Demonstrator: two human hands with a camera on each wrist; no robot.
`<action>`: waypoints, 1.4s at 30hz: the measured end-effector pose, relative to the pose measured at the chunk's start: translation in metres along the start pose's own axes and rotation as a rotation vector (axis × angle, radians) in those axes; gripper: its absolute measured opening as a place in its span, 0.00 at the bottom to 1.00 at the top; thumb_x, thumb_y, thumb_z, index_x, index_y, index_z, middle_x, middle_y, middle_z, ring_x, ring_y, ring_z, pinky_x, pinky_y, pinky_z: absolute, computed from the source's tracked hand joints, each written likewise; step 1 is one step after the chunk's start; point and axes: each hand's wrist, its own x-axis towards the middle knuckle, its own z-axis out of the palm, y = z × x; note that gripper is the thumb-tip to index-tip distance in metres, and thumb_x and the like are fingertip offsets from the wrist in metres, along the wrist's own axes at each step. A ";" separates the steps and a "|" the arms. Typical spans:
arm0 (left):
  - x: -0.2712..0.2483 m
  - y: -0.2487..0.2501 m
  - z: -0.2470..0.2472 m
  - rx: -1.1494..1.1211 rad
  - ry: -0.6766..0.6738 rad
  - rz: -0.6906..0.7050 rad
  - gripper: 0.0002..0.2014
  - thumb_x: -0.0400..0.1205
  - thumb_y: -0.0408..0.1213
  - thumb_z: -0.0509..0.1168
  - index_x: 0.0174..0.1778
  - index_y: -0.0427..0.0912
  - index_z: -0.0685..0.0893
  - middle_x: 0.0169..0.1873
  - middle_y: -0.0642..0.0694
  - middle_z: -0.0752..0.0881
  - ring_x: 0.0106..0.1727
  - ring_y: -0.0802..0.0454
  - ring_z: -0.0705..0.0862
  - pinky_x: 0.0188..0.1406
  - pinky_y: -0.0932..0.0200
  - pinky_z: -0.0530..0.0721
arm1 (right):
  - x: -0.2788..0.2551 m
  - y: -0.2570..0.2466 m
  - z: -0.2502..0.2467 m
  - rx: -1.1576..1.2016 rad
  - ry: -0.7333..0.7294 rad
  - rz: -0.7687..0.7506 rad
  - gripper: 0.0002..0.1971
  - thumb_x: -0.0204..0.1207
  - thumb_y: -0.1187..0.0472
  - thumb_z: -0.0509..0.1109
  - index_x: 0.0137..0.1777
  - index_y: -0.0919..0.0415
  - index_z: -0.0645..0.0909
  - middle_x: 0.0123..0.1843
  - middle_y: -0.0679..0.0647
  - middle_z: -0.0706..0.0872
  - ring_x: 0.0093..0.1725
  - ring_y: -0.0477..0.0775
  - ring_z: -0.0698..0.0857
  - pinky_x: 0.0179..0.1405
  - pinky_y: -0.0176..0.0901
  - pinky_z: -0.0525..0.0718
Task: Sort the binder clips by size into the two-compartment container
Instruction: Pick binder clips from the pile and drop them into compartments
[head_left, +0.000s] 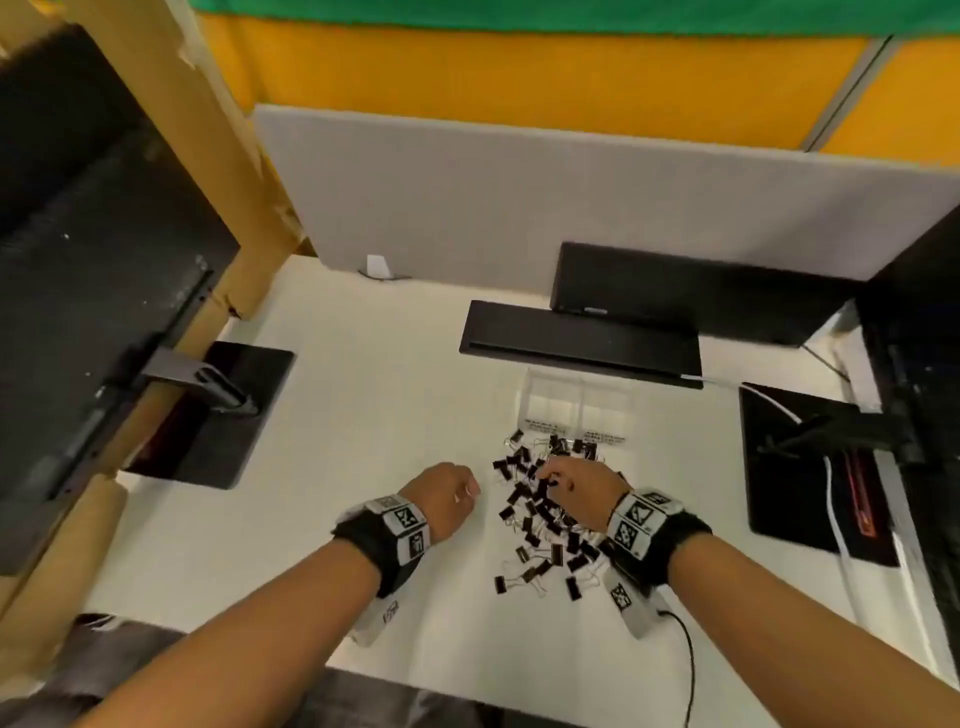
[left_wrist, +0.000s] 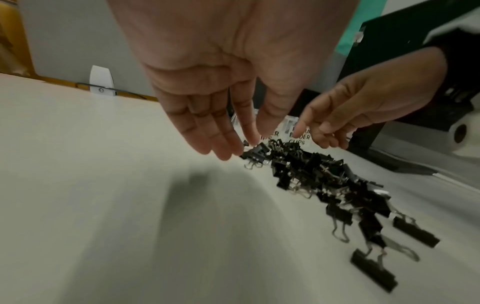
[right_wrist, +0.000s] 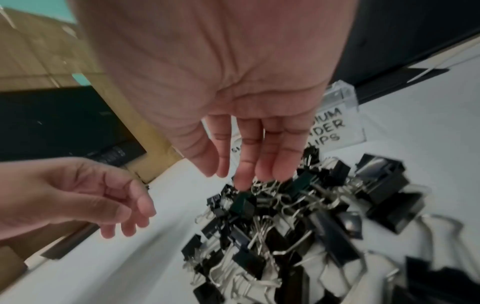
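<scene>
A heap of black binder clips (head_left: 545, 514) of two sizes lies on the white desk (head_left: 363, 415). Just behind it stands the clear two-compartment container (head_left: 579, 402); its right compartment carries a label (right_wrist: 335, 127) reading medium binder clips. My right hand (head_left: 553, 475) hangs over the far part of the heap, fingers (right_wrist: 246, 174) straight and pointing down at the clips (right_wrist: 272, 216), gripping none. My left hand (head_left: 460, 491) hovers at the heap's left edge, fingers (left_wrist: 221, 142) relaxed and empty, tips close to the nearest clips (left_wrist: 255, 154).
Black monitor bases stand at the left (head_left: 208, 415) and right (head_left: 810, 467). Two long black devices (head_left: 576, 340) lie behind the container, before a grey partition (head_left: 519, 197). A white cable (head_left: 836, 519) runs along the right base. Cardboard (head_left: 228, 156) leans at left.
</scene>
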 end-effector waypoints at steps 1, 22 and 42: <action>0.005 -0.001 0.004 0.010 -0.007 -0.008 0.12 0.82 0.37 0.59 0.60 0.43 0.81 0.59 0.44 0.82 0.53 0.50 0.81 0.52 0.64 0.75 | 0.010 0.001 0.007 -0.040 0.006 0.003 0.15 0.80 0.59 0.61 0.64 0.45 0.77 0.54 0.52 0.84 0.39 0.49 0.83 0.40 0.40 0.84; 0.015 0.008 0.051 -0.069 0.126 0.068 0.11 0.78 0.34 0.64 0.32 0.46 0.70 0.31 0.51 0.76 0.34 0.50 0.74 0.31 0.60 0.72 | 0.005 -0.010 0.048 -0.268 0.072 -0.074 0.17 0.78 0.61 0.66 0.67 0.59 0.77 0.65 0.56 0.77 0.67 0.56 0.72 0.69 0.49 0.74; -0.018 -0.005 0.079 0.149 -0.162 0.135 0.19 0.76 0.51 0.69 0.55 0.44 0.77 0.53 0.45 0.83 0.53 0.46 0.82 0.52 0.50 0.84 | 0.007 -0.013 0.049 0.239 0.321 -0.080 0.15 0.68 0.67 0.70 0.28 0.55 0.68 0.28 0.47 0.71 0.28 0.45 0.69 0.27 0.35 0.69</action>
